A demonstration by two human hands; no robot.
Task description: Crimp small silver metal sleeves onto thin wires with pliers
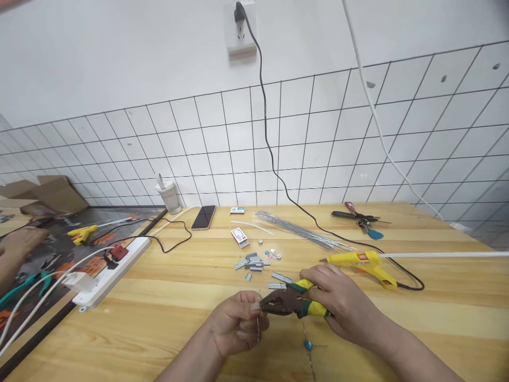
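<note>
My left hand (240,323) pinches a thin twisted wire (259,331) that stands roughly upright between thumb and fingers. My right hand (338,302) is wrapped round the yellow and green handles of a pair of pliers (284,301). The tips of the plier jaws meet the wire beside my left thumb; whether they grip it I cannot tell. On the table below the pliers lies a twisted wire piece with a blue gem (307,345) at its crossing. Staple strips (252,261) lie in a pile just beyond my hands.
A yellow glue gun (358,259) with a long white stick lies at right. Behind are a bundle of straight wires (298,231), small boxes (239,237), a phone (203,217) and scissors (356,216). A power strip (115,273) lies left, near another person's hand (24,241).
</note>
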